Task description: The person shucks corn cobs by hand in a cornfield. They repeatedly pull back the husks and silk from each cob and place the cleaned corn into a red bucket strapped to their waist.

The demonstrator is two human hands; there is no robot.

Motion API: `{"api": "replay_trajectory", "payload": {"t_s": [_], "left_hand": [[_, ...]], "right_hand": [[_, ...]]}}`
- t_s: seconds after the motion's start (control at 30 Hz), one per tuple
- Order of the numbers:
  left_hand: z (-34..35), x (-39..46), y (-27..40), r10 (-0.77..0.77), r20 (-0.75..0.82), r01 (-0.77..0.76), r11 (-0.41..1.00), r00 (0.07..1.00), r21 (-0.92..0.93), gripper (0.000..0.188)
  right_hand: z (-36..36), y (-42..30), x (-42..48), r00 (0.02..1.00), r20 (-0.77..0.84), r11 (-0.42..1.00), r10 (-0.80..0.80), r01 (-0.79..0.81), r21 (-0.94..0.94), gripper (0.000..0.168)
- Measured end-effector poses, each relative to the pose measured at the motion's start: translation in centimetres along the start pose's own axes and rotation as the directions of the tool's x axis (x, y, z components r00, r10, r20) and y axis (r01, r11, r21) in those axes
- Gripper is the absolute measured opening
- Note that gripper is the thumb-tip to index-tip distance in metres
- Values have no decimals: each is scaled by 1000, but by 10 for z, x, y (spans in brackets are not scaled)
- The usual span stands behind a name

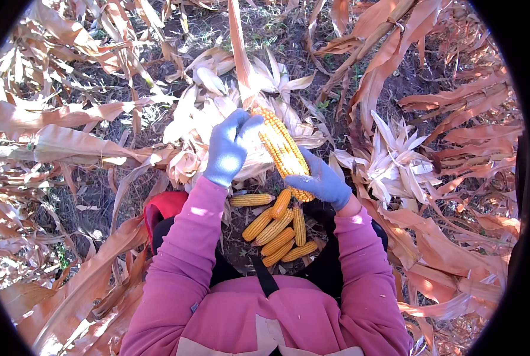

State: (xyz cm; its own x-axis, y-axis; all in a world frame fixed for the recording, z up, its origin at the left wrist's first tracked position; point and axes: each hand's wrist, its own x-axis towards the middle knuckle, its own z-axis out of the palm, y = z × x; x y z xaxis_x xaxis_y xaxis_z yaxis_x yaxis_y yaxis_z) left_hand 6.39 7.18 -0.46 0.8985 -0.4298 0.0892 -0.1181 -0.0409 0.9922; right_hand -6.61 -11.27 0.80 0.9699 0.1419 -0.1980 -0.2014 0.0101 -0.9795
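A large yellow ear of corn [280, 144], its kernels bare, is held up at a slant in front of me. My right hand [322, 180], in a grey-blue work glove, grips its lower end, with the thumb across the kernels. At the upper end, my left hand [229, 149] in a matching glove closes on the ear's left side; glare hides part of the fingertips. Pale dry husks [193, 120] lie beyond and beneath my hands. Below the held ear, several smaller bare ears of corn [273, 227] are piled on the ground between my legs.
Dry corn stalks and leaves [82, 142] spread over the ground on the left. More brown leaves [465, 249] crowd the right side. An opened, pale husk [394, 160] lies to the right of my hand. Something red [160, 209] shows beside my left sleeve.
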Motion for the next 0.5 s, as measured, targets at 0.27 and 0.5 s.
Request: {"api": "replay_trajectory", "payload": {"t_s": [0.27, 0.5], "left_hand": [[0, 1, -4, 0, -84, 12, 989, 996, 145, 15], [6, 2, -12, -74, 96, 83, 993, 993, -85, 13]], "right_hand": [[-1, 1, -2, 1000, -27, 996, -4, 6, 88, 70], [-10, 5, -12, 996, 91, 833, -11, -42, 552, 62]]}}
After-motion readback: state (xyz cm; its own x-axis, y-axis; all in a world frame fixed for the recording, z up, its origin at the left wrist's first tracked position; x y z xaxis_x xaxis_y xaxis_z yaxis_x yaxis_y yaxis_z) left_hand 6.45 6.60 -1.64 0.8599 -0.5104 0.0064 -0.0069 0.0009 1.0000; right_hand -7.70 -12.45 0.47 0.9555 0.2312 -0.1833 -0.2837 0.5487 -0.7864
